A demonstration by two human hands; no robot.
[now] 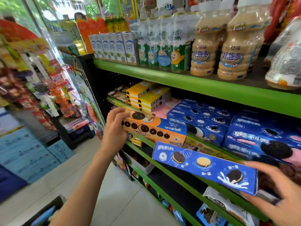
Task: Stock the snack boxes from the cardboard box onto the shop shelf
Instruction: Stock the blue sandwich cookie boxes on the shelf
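Observation:
My left hand (114,128) grips the left end of an orange-and-blue cookie box (154,130), held at the front edge of the green shelf (211,145), beside the stacked blue cookie boxes (205,121). My right hand (280,191) holds the right end of a long blue cookie box (205,167) lower down, in front of the shelf. A stack of yellow boxes (146,97) and pink boxes (166,106) sits further back on the same shelf. A corner of the cardboard box (45,212) shows at the bottom left.
The top shelf carries milk cartons (112,46) and large drink bottles (231,51). Lower shelves hold bagged snacks (228,206). A hanging snack rack (53,95) and stacked blue cases (31,154) stand to the left across the tiled floor (114,193).

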